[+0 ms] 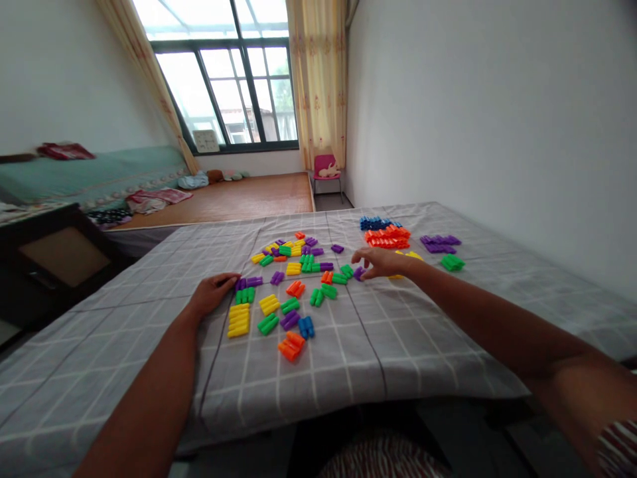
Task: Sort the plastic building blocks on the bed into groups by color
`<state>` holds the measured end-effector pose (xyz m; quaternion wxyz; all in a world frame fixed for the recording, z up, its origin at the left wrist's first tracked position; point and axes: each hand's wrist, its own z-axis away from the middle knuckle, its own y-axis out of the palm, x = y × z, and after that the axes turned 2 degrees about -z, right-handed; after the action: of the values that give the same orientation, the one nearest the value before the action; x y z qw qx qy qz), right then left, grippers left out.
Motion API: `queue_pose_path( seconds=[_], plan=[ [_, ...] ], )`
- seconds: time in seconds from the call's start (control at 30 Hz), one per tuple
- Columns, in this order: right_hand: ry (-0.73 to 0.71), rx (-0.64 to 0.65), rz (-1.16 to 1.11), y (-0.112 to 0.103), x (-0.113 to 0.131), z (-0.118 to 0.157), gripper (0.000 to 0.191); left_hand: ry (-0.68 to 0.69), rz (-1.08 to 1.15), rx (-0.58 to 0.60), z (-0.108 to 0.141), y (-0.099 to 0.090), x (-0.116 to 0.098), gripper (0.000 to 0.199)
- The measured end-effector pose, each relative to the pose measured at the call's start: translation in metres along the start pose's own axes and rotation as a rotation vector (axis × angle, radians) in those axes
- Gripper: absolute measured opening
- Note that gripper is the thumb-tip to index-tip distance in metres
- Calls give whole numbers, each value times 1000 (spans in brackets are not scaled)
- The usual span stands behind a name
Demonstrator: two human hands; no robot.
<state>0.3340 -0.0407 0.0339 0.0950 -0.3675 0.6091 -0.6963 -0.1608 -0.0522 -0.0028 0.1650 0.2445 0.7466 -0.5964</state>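
My left hand (215, 293) rests on the cloth at the left of the spread-out pieces. Its fingers are bent and closed at the end of a purple ribbed plastic piece (241, 284), partly covered by the fingertips. Just below lie a green piece (245, 295) and a yellow block (239, 320) of joined tubes. My right hand (382, 261) hovers at the right edge of the spread, thumb and fingers apart. Beneath its fingertips is another purple piece (358, 273); a green piece (347, 271) lies beside that one. Yellow pieces (411, 255) are partly hidden behind the right hand.
Loose orange (291, 346), blue (306, 326) and other coloured pieces cover the middle of the checked cloth (343, 362). At the right stand sorted groups: dark blue (379, 224), orange (387, 237), purple (440, 243) and green (452, 262). A white wall borders the right side.
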Motion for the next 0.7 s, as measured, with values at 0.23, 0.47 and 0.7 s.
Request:
queue_pose_path(
  seconds=[0.23,0.47,0.7],
  plan=[
    [65,-95,102,19,13,4,28,-17,-34,0,-2,-1,4,63],
    [181,-361,49,-57,-61,48,38,-37,-119,32,-8,-3,13,57],
    [589,-321,225,-96,-193,133,46,-71,-147,38,-10,-4,11,58]
  ],
)
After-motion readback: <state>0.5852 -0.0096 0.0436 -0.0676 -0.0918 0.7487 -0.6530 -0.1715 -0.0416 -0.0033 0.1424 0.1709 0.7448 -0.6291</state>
